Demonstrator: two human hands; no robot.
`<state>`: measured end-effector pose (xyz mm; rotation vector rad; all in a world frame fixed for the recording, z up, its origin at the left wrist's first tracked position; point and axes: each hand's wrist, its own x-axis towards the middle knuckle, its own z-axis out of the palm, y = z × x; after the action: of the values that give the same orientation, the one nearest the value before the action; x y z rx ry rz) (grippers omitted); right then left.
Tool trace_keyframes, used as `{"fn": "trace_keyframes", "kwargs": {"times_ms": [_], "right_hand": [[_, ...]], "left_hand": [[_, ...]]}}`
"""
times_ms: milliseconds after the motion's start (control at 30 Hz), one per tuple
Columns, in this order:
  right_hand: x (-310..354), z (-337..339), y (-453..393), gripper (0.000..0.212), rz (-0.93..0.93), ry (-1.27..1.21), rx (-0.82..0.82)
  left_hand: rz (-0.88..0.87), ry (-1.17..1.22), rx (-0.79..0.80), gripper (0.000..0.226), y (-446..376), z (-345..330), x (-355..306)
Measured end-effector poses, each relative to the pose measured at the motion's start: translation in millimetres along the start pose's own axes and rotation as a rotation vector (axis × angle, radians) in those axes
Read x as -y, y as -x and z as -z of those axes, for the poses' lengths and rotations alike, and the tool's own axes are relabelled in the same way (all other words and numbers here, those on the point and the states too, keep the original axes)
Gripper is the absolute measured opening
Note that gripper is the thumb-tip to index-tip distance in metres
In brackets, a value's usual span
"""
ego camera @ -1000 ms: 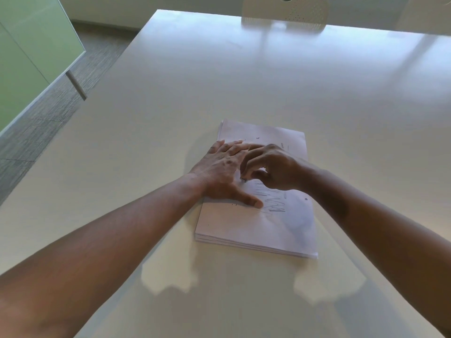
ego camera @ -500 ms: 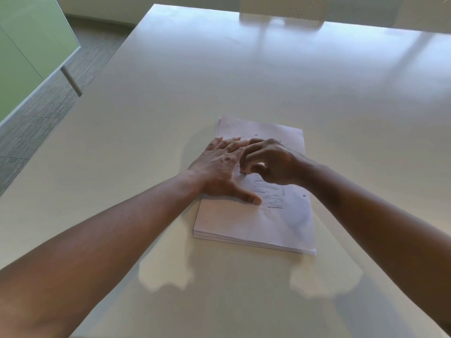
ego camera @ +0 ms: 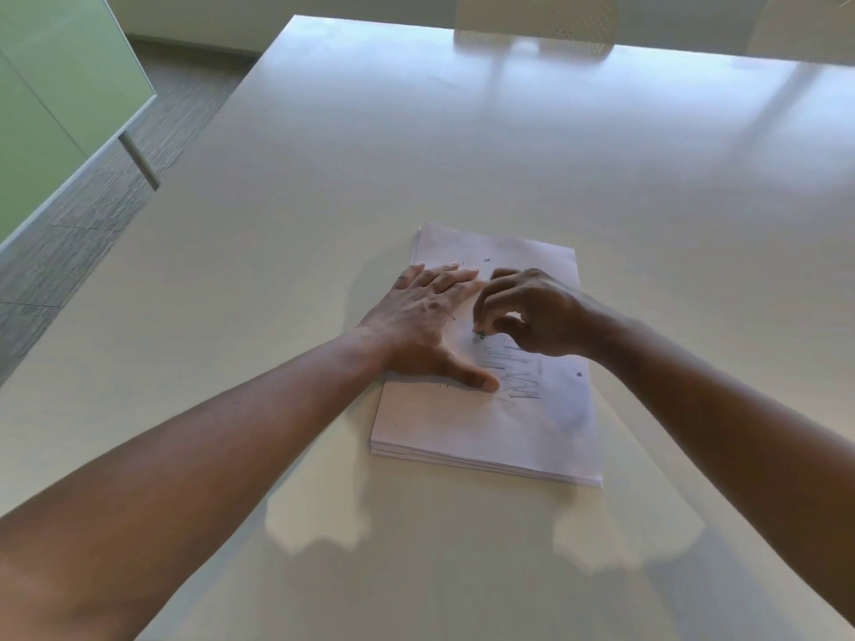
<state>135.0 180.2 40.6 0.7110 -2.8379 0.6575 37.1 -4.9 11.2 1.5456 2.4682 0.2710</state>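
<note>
Centre frame, on bench (ego camera: 462, 155): pressing paper (ego camera: 462, 427) with flat, uncurled left grip (ego camera: 425, 326); pinching dark stub (ego camera: 479, 334) with right grip (ego camera: 536, 316).

paper stack (ego camera: 486, 432) on table (ego camera: 416, 155) | left hand (ego camera: 425, 326) on stack | chair (ego camera: 536, 20) behind

A wide white table (ego camera: 462, 155) stretched out ahead of me, its glossy top catching pale reflections. Just beyond its far edge stood a white chair (ego camera: 536, 20) with a perforated back, and part of a second chair (ego camera: 809, 30) showed at the far right corner. To my left the floor was grey carpet (ego camera: 69, 233). A green glass panel (ego camera: 46, 108) stood over it, with a slim metal post (ego camera: 139, 161) slanting down from its lower corner.
</note>
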Motion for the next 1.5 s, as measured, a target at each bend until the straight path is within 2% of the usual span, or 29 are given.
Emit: {"fn": "trace_keyframes", "kwargs": {"times_ms": [133, 367, 533, 600, 767, 833, 1000, 1200, 1400, 1500], "right_hand": [[3, -5, -7, 0.021, 0.023, -0.026, -0.03], [3, 10, 16, 0.017, -0.022, -0.013, 0.105], [7, -6, 4, 0.022, -0.047, 0.023, -0.049], [8, -7, 7, 0.021, -0.06, 0.023, -0.061], [15, 5, 15, 0.013, -0.049, -0.053, 0.085], [13, 6, 11, 0.011, -0.063, -0.038, 0.086], [9, 4, 4, 0.012, -0.118, -0.015, -0.027], [19, 9, 17, 0.008, -0.089, -0.045, 0.094], [10, 7, 12, 0.012, -0.189, -0.035, -0.043], [18, 1, 12, 0.01, -0.183, -0.056, -0.033]], "left_hand": [[-0.007, 0.007, -0.004, 0.143, -1, -1, 1], [0.008, -0.003, 0.003, 0.143, 0, -1, 0], [0.003, 0.002, 0.007, 0.143, 0, -1, 0], [0.005, -0.001, 0.006, 0.142, 0, 0, 0], [0.008, 0.002, 0.001, 0.141, 0, 0, 1], [0.006, 0.003, 0.001, 0.141, 0, -1, 1], [0.0, -0.008, 0.004, 0.143, -1, -1, 1], [0.008, 0.005, -0.004, 0.142, -1, -2, 0], [0.013, 0.003, -0.003, 0.142, 1, -2, 0], [0.02, 0.004, 0.0, 0.142, 1, -1, 0]]}}
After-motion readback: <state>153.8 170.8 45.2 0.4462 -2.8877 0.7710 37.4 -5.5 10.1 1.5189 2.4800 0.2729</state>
